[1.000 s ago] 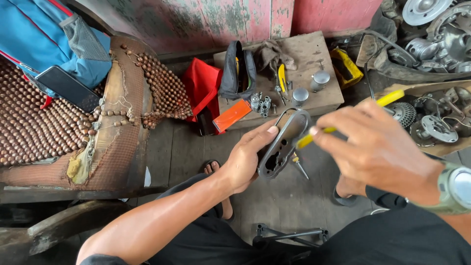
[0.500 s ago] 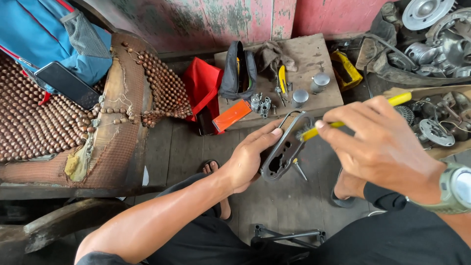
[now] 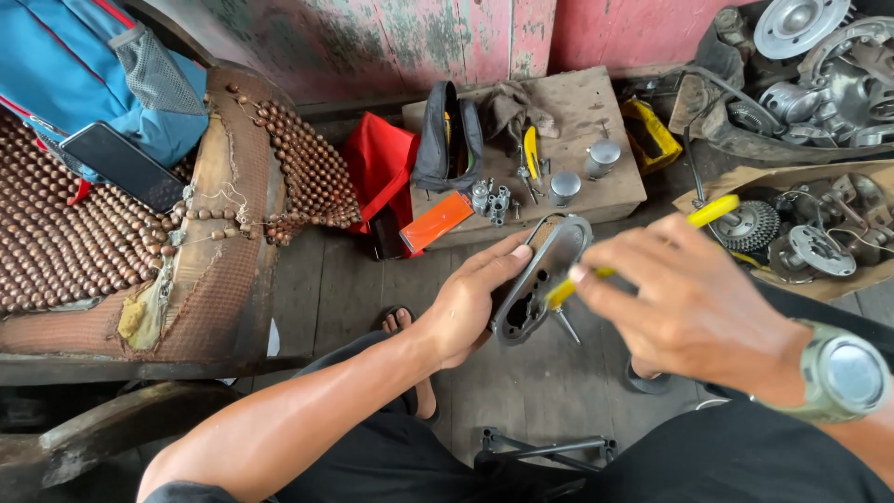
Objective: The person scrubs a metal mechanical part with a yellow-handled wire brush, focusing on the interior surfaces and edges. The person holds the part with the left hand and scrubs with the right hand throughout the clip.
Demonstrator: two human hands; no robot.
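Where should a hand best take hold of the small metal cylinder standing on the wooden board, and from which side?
Probably from above, closing the fingers around the round side wall of the metal cylinder. It stands upright on the wooden board with its flat top free. Come from the near side: yellow-handled pliers lie close on its left, a second cylinder to its right.

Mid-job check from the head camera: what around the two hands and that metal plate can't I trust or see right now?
- Screwdriver: its shaft passes behind the right hand; the tip near the metal plate is motion-blurred, so contact is unclear.
- Right hand's fingers: blurred, grip not readable.
- Metal plate's underside: covered by the left hand.
- Parts in the cardboard tray: cut off by the right edge.
- Small sockets on the wooden block: too small to identify.
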